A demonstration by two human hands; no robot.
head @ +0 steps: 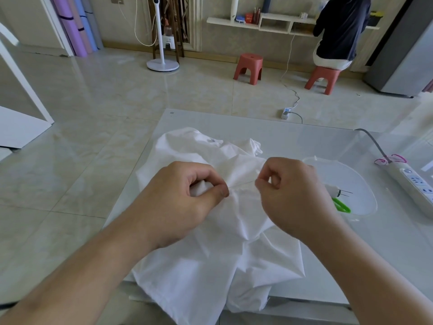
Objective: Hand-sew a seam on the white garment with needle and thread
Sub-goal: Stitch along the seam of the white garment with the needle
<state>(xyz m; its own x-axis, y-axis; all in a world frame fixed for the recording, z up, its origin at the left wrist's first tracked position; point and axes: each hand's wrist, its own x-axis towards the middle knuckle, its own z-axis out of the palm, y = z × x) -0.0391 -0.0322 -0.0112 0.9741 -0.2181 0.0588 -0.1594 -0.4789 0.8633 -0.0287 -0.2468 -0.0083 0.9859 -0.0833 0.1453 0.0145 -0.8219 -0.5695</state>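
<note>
I see the white garment (210, 249) lying crumpled on the glass bench (316, 141), hanging over its near edge. My left hand (185, 198) pinches a fold of the cloth, and my right hand (290, 191) pinches the thin needle (243, 184) that reaches across to the fold. A clear tray (360, 184) with green scissors (341, 204) sits just right of the hands.

The needle (243, 184) is seen only as a thin faint line; its thread is too fine to be traced. The green-handled scissors (341, 205) are partly hidden behind the right hand (290, 195). The white garment (210, 266) is cut off by the lower edge.
</note>
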